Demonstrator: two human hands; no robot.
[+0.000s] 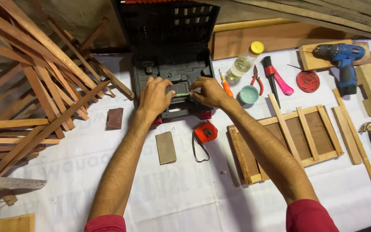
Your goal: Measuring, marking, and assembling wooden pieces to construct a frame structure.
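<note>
Both hands worked at a small green-tipped piece inside the open black tool case

Left to right: loose wooden strips [35, 81] lay piled at the table's left edge, a metal ruler [11, 183] below them. Left hand [154, 96] rested on the tool case [170, 60], fingers curled, pinching the left end of the small green-tipped piece [180, 95]; right hand [209, 91] pinched its other end. Piece sat over the case's lower tray, seemingly not yet lifted clear or seated. Sanding blocks [165, 147] and red tape measure [205, 131] lay nearer the body. Wooden frame [286, 141] looked part-built, slats loose. Blue drill [342, 58] lay untouched far right
</note>
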